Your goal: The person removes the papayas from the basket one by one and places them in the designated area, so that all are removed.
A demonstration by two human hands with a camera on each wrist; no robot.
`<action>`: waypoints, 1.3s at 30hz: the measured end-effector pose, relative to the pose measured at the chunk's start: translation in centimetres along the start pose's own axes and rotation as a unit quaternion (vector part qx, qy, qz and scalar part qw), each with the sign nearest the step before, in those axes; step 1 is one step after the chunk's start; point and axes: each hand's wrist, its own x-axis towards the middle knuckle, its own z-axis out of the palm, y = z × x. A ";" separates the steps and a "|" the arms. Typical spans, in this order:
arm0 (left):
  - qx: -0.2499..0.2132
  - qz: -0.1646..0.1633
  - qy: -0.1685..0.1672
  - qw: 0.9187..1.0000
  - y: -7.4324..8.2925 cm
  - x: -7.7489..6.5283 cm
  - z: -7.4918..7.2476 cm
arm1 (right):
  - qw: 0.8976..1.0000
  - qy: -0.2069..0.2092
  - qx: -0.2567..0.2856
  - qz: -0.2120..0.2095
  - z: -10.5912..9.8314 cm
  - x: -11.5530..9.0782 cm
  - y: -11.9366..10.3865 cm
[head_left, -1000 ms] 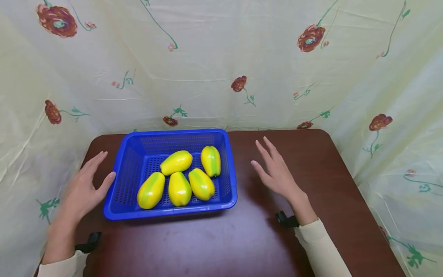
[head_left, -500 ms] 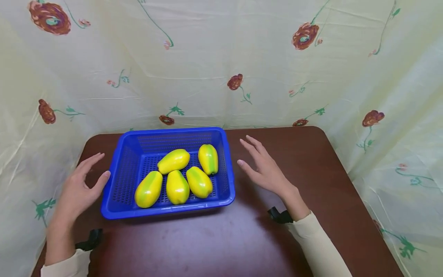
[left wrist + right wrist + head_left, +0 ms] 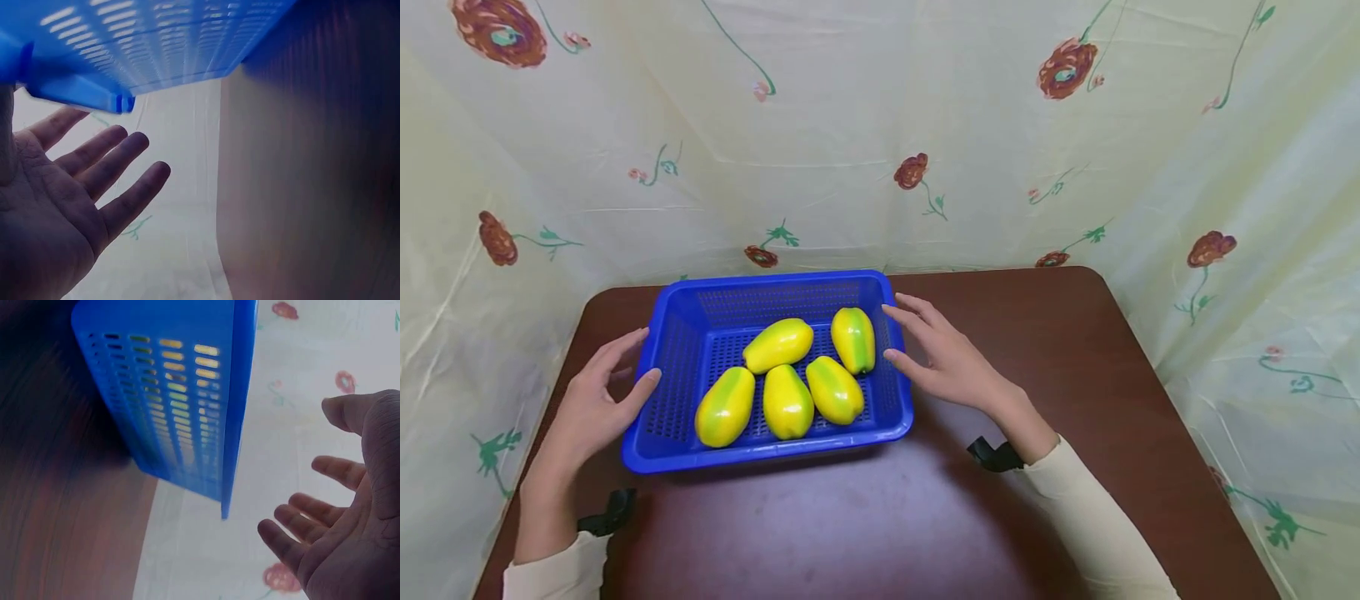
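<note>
A blue plastic basket (image 3: 767, 456) with slotted walls stands on the table, several glossy yellow-green papayas (image 3: 726, 407) lying in it. At its left end is my left hand (image 3: 587, 412), thumb overlapping the rim in the head view and the other fingers spread along the outside. The left wrist view shows that palm and its extended fingers (image 3: 115, 203) just below the basket's rim. My right hand (image 3: 951, 358) hovers at the right end, fingertips overlapping the rim from above. In the right wrist view its spread fingers (image 3: 294, 540) are apart from the basket wall (image 3: 169, 394).
The brown table (image 3: 1037, 333) has rounded back corners and extends in front of the basket and to its right. A pale flowered curtain (image 3: 835, 125) hangs behind it and at both sides. Each wrist carries a black strap mount (image 3: 996, 454).
My right hand has moved left, from well beside the basket to its right rim. My left hand has come slightly right, closer over the left rim. The papayas stay put in the basket.
</note>
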 end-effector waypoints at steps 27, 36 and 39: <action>-0.027 -0.021 0.020 0.999 -0.2 0.2 0.7 | 0.977 -0.208 -0.040 -0.026 1.2 6.3 -3.9; -0.037 -0.027 0.054 0.998 0.3 0.2 1.6 | 0.962 -0.265 -0.064 -0.003 1.7 7.4 -4.9; -0.041 -0.028 0.061 0.997 0.6 0.2 1.8 | 0.955 -0.287 -0.072 0.006 1.8 7.8 -5.2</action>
